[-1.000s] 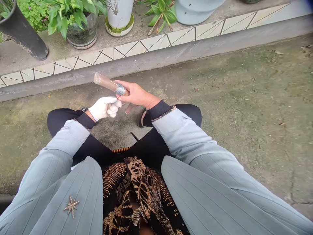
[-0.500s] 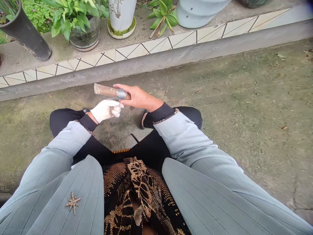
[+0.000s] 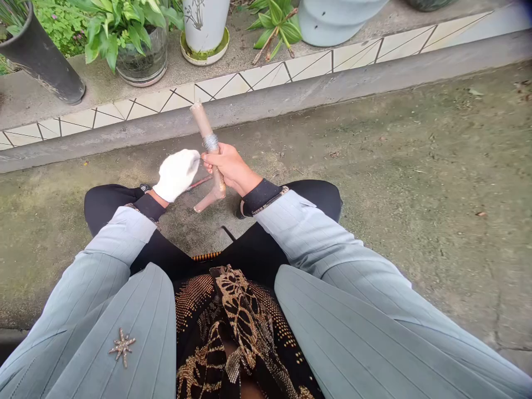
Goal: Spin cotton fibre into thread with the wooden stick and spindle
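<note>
"Where does the forked wooden stick lie?"

"In my bare right hand; fingers close round it just below the wire coil; long axis runs away from me, far end tipped left towards the tiled ledge; near end bends back, left."

"And the left?"

"My gloved left hand is curled, left of the stick, near the right fingertips; whether it pinches anything, I cannot tell; a thin reddish rod shows between glove and stick."

"Nearer hand?"

"The right, at the coil's lower edge; the coil sits up and right of the glove; that offset, I judge, matters most."
</note>
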Demonstrator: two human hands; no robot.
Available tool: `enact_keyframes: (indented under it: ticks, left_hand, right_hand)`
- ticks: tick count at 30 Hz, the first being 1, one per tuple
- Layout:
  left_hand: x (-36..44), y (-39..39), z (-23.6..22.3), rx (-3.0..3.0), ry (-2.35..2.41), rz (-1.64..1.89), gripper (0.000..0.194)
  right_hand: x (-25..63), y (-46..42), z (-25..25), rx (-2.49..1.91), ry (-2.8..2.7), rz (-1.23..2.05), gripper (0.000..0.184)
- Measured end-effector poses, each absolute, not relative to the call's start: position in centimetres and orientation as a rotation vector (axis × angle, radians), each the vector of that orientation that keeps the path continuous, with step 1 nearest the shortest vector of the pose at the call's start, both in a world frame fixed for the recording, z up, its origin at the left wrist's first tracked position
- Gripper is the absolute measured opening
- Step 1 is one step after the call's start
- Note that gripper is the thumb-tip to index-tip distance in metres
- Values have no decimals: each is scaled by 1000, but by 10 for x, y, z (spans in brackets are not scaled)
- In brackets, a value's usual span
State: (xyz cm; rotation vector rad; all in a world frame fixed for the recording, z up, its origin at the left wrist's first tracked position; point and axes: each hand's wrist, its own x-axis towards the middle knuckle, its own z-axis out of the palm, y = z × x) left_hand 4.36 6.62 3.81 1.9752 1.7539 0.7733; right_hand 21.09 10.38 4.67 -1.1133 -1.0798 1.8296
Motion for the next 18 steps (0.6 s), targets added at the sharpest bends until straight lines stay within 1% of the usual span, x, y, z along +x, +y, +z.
enact_keyframes:
  ticks: [3,6,8,15,18]
  left_hand:
    - [42,65,39,1583,1522,916,13]
    - [43,63,43,1134,1247,942,19]
    - [45,62,48,950,1137,948,20]
    - [51,62,60,620,1042,897,10]
    - [53,62,58,619,1045,889,13]
  right_hand:
    - [215,108,46,-1081,-1077,1829,34]
    - [217,112,45,-1058,-1143,1796,35]
    - [218,112,45,-1056,-1195,1769,35]
    - [216,105,48,-1071,-1391,1678,31]
    - [216,105,47,-1088,-1439,1638,30]
